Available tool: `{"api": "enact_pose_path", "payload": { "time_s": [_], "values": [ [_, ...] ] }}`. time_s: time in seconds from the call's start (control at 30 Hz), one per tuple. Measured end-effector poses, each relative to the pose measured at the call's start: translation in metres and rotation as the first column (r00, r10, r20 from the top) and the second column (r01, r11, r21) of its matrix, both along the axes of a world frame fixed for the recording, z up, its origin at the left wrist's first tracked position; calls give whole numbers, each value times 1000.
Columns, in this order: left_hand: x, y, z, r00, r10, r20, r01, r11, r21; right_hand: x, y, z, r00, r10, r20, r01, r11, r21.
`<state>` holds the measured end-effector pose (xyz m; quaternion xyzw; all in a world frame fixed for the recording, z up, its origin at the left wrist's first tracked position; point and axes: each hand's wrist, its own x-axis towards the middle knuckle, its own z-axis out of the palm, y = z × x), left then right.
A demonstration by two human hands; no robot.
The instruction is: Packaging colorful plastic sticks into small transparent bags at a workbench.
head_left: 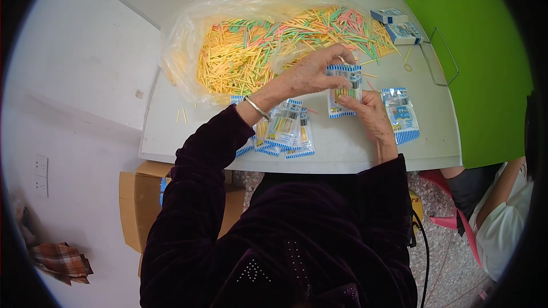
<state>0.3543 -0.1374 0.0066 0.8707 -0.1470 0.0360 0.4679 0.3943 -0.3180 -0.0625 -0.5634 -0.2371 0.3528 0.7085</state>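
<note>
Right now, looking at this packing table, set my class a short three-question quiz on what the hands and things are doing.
1. True or false: both hands hold the same packet.
2. Where does the pile of filled packets lie? A) under the left forearm B) on the green surface C) inside the bag
3. What fills the plastic bag?

Key:
1. True: the left hand grips its top, the right hand its lower edge.
2. A
3. Loose coloured sticks, mostly yellow.
</note>
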Motion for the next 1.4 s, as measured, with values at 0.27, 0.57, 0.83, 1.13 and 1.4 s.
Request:
{"api": "enact_pose_path", "payload": {
  "time_s": [0.27, 0.57, 0.83, 1.13, 1.4],
  "values": [
    [-13, 8, 5, 998, -40, -55, 41, 999, 24, -11, 6, 4, 992, 125, -4, -125, 992, 20],
    [-45, 17, 17, 996, -9, -85, 13, 999, 51, -23, 25, 9, 970, 227, 82, -217, 969, -120],
    [-79, 43, 27, 984, 80, -156, -79, 997, 12, -36, 26, 22, 923, 114, 367, -60, 986, -154],
    [-112, 47, -27, 963, 267, -43, -247, 932, 264, -66, 32, 1, 719, 42, 694, 224, 931, -289],
    [-172, 25, -54, 872, 454, 181, -489, 816, 308, -84, 48, -1, 859, 25, 512, 159, 937, -312]
  ]
}}
